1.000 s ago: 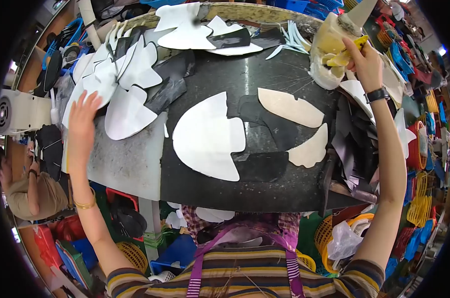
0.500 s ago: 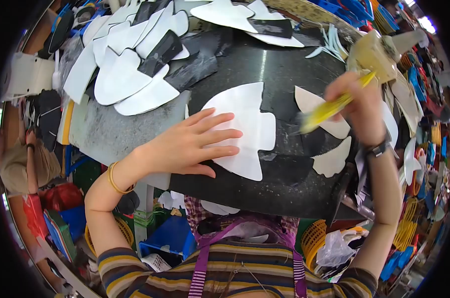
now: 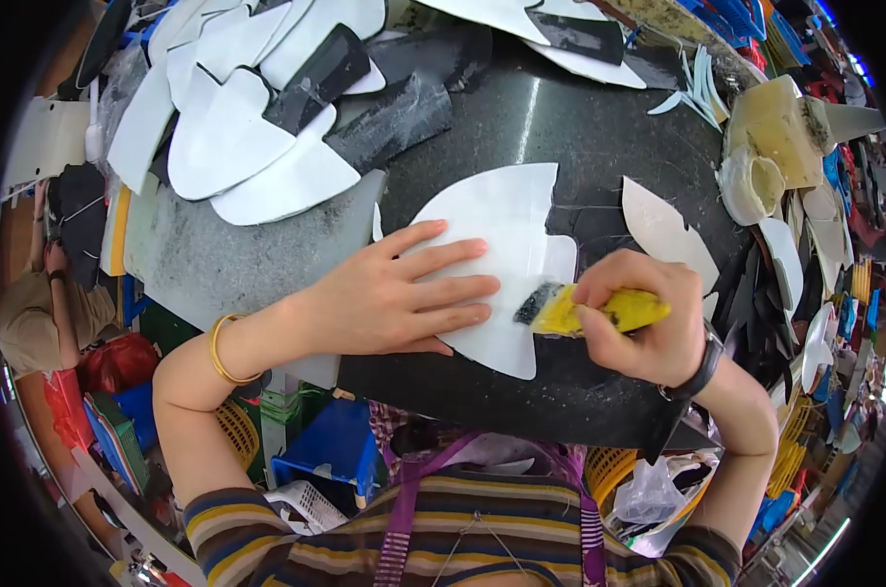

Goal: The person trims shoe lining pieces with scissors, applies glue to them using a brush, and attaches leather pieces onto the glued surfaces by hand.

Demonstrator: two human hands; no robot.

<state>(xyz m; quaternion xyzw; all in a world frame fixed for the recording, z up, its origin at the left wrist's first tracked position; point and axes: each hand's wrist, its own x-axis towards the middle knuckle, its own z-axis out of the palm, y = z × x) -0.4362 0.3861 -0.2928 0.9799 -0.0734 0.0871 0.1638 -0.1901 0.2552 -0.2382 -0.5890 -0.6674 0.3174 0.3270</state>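
Note:
My left hand lies with fingers spread on a large white cut piece, pressing it on the black tabletop. Between its fingers nothing is held. My right hand is closed round the yellow handle of a brush. The dark bristles touch the right part of the white piece, near its notched edge. Just beyond my right hand is a beige piece, and a second beige piece is mostly hidden by that hand.
White pieces and black strips are piled at the upper left. At the upper right stand a crusted pot and thin pale strips. Dark scraps lie at the right edge. Another person is at the far left.
My left hand has come from the pile at the left onto the white piece. My right hand has brought the yellow brush from the pot down and left onto that piece.

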